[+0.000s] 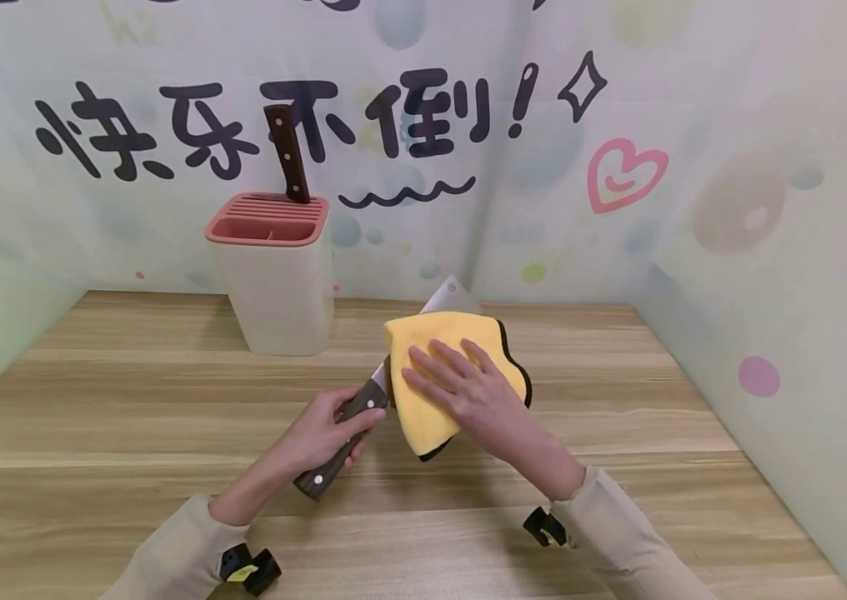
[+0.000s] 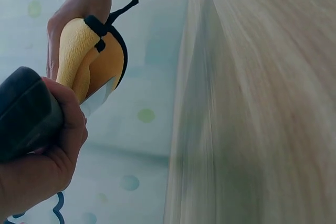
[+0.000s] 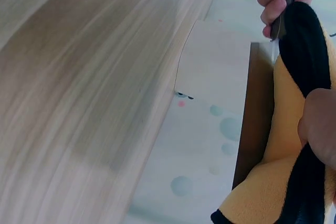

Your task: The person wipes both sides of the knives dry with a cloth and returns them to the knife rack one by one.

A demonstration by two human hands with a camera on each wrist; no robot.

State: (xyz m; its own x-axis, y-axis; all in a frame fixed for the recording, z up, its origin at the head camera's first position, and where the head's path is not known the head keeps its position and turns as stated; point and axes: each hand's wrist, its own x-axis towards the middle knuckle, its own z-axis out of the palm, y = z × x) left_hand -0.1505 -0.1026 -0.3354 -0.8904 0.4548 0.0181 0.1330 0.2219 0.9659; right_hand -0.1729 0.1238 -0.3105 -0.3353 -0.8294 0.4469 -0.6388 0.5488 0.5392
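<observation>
My left hand (image 1: 337,429) grips the dark riveted handle (image 1: 318,479) of a cleaver (image 1: 449,287), held slanting over the table. A yellow cloth (image 1: 423,417) with black edging is folded over the blade, whose top corner with a small hole shows past it. My right hand (image 1: 479,400) lies across the cloth with its fingers spread on the upper side. In the right wrist view the thumb (image 3: 320,124) presses the cloth from the other side, and a strip of blade (image 3: 254,108) shows beside it. The left wrist view shows the cloth (image 2: 73,51) wrapping the blade's edge.
A white knife block (image 1: 273,292) with a red slotted top stands at the back left of the wooden table (image 1: 131,417). A brown-handled knife (image 1: 288,154) sticks up from its slots. A printed backdrop (image 1: 408,233) closes off the back and sides.
</observation>
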